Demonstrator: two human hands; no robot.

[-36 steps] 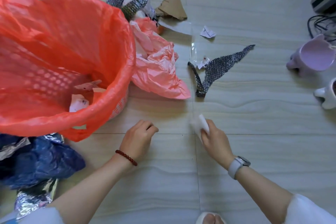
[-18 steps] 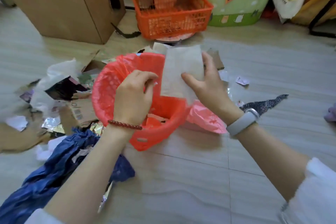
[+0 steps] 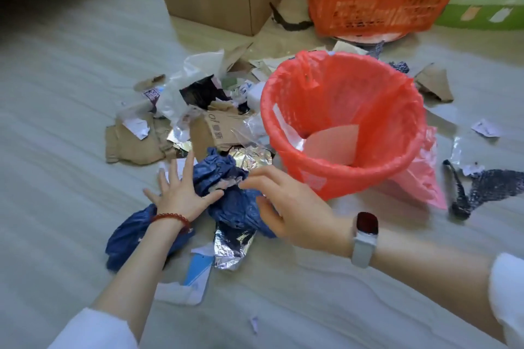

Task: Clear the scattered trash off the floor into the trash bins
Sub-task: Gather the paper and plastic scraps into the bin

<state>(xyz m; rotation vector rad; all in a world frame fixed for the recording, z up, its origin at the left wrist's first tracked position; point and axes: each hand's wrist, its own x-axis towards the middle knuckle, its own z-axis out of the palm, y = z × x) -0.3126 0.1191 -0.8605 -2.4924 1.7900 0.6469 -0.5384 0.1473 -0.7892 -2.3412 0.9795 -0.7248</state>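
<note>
Blue bag [image 3: 226,201] lies crumpled between both open hands [image 3: 181,193].

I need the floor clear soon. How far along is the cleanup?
Early. A few paper scraps lie in the red-lined bin. Both hands, left and right, reach open for the blue plastic bag. Cardboard pieces, foil and a dark patterned strip remain.
</note>
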